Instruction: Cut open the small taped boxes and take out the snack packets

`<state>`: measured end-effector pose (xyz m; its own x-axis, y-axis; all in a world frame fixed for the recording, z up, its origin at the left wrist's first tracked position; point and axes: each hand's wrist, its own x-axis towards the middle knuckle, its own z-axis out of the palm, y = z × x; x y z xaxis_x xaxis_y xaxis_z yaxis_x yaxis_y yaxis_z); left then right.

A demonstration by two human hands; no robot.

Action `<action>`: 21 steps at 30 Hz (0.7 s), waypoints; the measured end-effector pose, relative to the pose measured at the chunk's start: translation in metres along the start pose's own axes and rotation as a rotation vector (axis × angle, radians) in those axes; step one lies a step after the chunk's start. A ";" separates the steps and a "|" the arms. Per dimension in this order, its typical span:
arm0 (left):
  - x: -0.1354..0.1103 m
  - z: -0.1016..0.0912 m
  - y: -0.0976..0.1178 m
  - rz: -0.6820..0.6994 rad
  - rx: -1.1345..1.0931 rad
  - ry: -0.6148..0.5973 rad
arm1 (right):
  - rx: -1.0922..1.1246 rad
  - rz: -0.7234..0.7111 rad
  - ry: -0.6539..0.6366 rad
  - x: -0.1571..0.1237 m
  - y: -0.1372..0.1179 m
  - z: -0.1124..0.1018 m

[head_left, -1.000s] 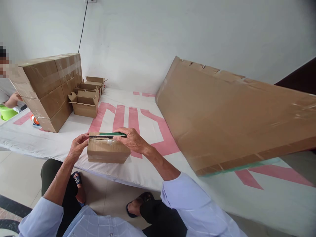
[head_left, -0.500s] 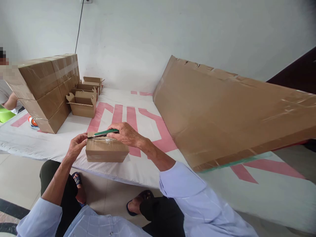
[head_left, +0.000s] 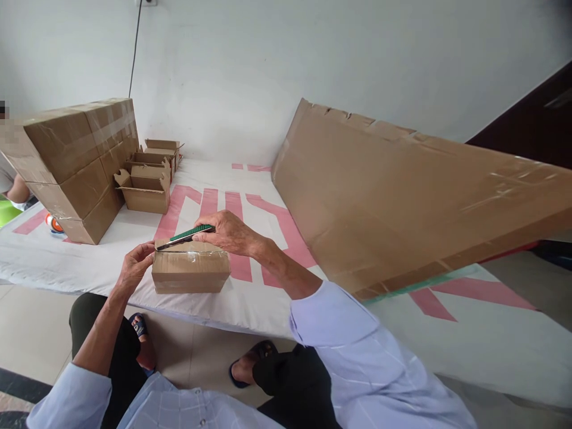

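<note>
A small cardboard box sits at the front edge of the cloth-covered table, with clear tape across its top seam. My right hand is closed around a green utility knife. Its blade slants down to the left, the tip at the left end of the seam. At that same end, my left hand holds the box's corner between thumb and fingers. Whether the blade is inside the seam or only resting on it, I cannot tell.
Taped cartons are stacked on the left, with small open boxes beside them. An orange tape roll lies by the stack. A large cardboard sheet leans at the right. Another person's arm shows at far left.
The knife has tilted more steeply, its handle rising while the tip stays near the box's left end. My left hand keeps its place at the corner. The whole view has shifted slightly.
</note>
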<state>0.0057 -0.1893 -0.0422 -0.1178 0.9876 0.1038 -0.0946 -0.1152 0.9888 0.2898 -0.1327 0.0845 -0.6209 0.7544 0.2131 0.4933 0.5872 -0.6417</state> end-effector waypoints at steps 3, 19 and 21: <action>0.000 -0.001 -0.002 -0.013 -0.008 0.017 | 0.037 -0.023 0.020 0.000 0.000 0.004; 0.003 -0.005 -0.001 -0.015 0.012 0.005 | -0.068 -0.013 -0.035 0.003 -0.006 0.010; 0.003 -0.005 0.000 -0.013 0.012 -0.007 | -0.094 -0.009 -0.036 0.002 -0.003 0.003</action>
<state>0.0009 -0.1871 -0.0422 -0.1097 0.9897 0.0919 -0.0842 -0.1014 0.9913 0.2849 -0.1339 0.0850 -0.6459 0.7391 0.1911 0.5416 0.6201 -0.5676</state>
